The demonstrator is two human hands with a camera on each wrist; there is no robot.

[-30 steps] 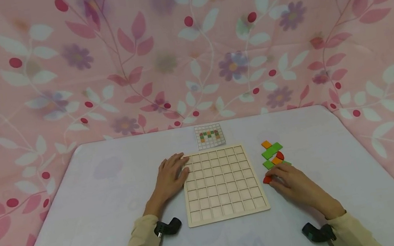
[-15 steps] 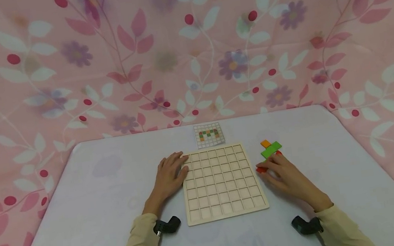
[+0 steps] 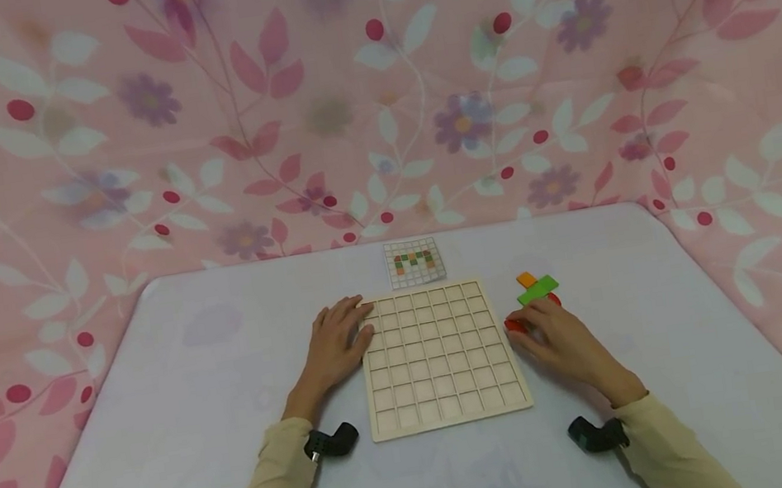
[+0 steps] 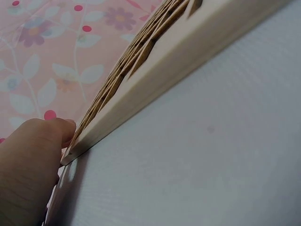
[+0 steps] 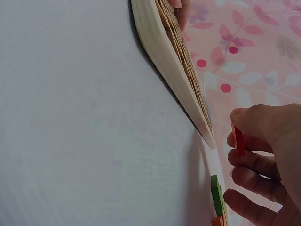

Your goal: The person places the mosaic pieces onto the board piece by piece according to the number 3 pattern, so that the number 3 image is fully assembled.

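Note:
A square wooden grid board (image 3: 433,369) lies flat with bare cells. Relaxed fingers of my left hand (image 3: 333,342) rest on its upper left edge, the thumb along its side. Beside the board's right edge, my right hand (image 3: 564,341) pinches a red tile (image 5: 239,141) between thumb and fingers, as the right wrist view shows. Past that hand lie a green tile (image 3: 538,290), an orange tile (image 3: 527,280) and another red tile (image 3: 554,299), partly covered by the hand. More of the tile pile is hidden under the fingers.
Behind the board lies a printed pattern card (image 3: 414,262) with a grid of coloured squares. A white cloth (image 3: 230,383) covers the table, and a pink floral curtain (image 3: 337,76) hangs behind it. Small black cameras sit on both wrists.
My right hand has moved left and away from me, carrying the red tile from the pile's near end to the board's right edge. The left hand stays in place.

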